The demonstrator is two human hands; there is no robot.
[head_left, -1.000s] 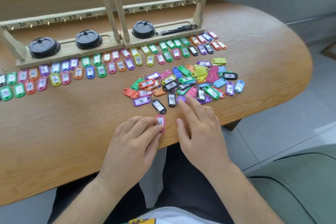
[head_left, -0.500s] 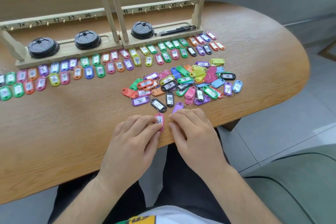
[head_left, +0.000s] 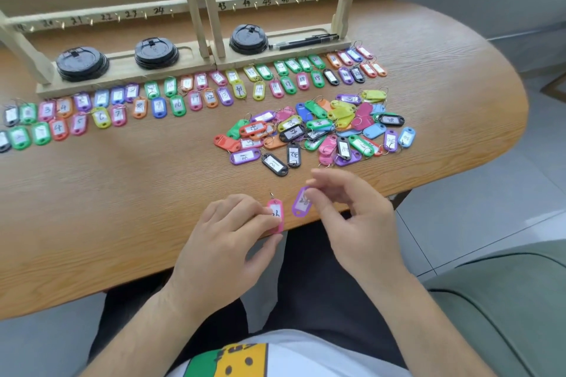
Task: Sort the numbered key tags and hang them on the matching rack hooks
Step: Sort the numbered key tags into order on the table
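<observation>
My left hand (head_left: 226, 242) pinches a pink key tag (head_left: 275, 214) at the table's near edge. Beside it, my right hand (head_left: 352, 214) pinches a purple key tag (head_left: 300, 202), lifted a little off the wood. A loose pile of coloured tags (head_left: 315, 131) lies just beyond both hands. Sorted tags lie in rows (head_left: 159, 101) along the foot of the wooden rack (head_left: 196, 3), whose rails carry numbered brass hooks. No tag hangs on the hooks in view.
Three stacks of black cup lids (head_left: 82, 63) sit in the rack's base tray, with black pens (head_left: 303, 41) at its right end. The oval wooden table (head_left: 122, 199) ends at my lap; a green cushion (head_left: 505, 300) lies at lower right.
My right hand drew a purple tag out of the pile toward me and now holds it lifted next to the pink tag. My left hand kept its pinch on the pink tag.
</observation>
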